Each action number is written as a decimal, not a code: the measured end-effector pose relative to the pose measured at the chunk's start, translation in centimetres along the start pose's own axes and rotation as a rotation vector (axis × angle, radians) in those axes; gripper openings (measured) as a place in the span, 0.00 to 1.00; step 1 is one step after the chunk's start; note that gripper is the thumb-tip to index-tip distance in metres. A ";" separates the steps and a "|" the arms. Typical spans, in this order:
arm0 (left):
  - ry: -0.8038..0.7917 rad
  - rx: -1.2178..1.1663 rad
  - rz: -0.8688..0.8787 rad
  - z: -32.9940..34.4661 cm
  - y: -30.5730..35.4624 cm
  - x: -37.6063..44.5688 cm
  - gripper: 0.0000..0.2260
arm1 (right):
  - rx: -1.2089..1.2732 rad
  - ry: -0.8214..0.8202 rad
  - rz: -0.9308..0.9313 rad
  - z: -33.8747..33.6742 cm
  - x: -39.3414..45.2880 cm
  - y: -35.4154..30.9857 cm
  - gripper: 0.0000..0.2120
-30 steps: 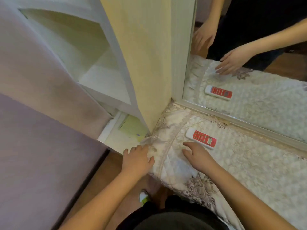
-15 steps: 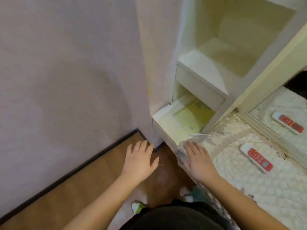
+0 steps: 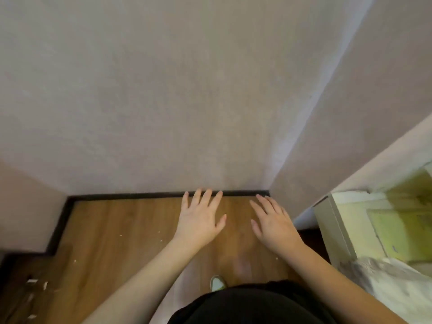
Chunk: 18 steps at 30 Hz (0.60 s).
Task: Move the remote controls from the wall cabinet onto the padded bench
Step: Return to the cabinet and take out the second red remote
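Head view, facing a pale wall point(image 3: 187, 90) that fills most of the frame and meets a wooden floor point(image 3: 121, 230) along a dark skirting board point(image 3: 131, 196). At the right edge stand the lower shelf of the wall cabinet point(image 3: 350, 220), holding a yellow-green notebook point(image 3: 402, 232), and below it a corner of the padded bench point(image 3: 395, 286). No remote control is visible. Both of the person's hands hang over the floor, palms down, fingers spread, holding nothing: left hand point(image 3: 199, 220), right hand point(image 3: 273, 223). 1 shoe toe point(image 3: 217, 282) shows below. Small white flecks point(image 3: 120, 235) dot the floor.
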<state>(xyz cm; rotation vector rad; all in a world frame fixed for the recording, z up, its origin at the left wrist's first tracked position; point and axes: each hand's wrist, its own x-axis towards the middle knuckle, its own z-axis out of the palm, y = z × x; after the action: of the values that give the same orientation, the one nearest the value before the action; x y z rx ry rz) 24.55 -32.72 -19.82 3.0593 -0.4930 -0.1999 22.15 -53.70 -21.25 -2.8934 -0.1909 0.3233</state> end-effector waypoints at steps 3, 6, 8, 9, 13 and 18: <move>-0.005 -0.007 -0.134 -0.4 -3.4 -1.6 0.29 | -0.043 -0.013 -0.120 -0.4 2.4 -2.9 0.26; 0.019 -0.045 -0.288 -0.7 -6.3 -3.5 0.28 | -0.085 -0.058 -0.254 -0.6 5.1 -5.9 0.26; 0.022 -0.068 -0.379 -0.7 -8.1 -4.8 0.27 | -0.087 -0.090 -0.333 -0.3 6.9 -8.2 0.26; 0.022 -0.073 -0.417 -0.7 -8.8 -5.4 0.27 | -0.087 -0.101 -0.372 -0.2 7.7 -9.4 0.26; 0.001 -0.097 -0.545 -0.2 -10.8 -7.8 0.28 | -0.093 -0.151 -0.527 0.5 10.9 -14.1 0.26; -0.029 -0.138 -0.742 -0.2 -12.9 -9.5 0.29 | -0.133 -0.212 -0.746 0.6 14.5 -19.7 0.26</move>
<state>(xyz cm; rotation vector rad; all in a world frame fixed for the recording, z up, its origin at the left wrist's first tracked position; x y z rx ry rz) 19.63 -17.45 -19.15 2.9436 0.6468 -0.2761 33.97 -32.31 -20.11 -2.6511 -1.3121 0.4769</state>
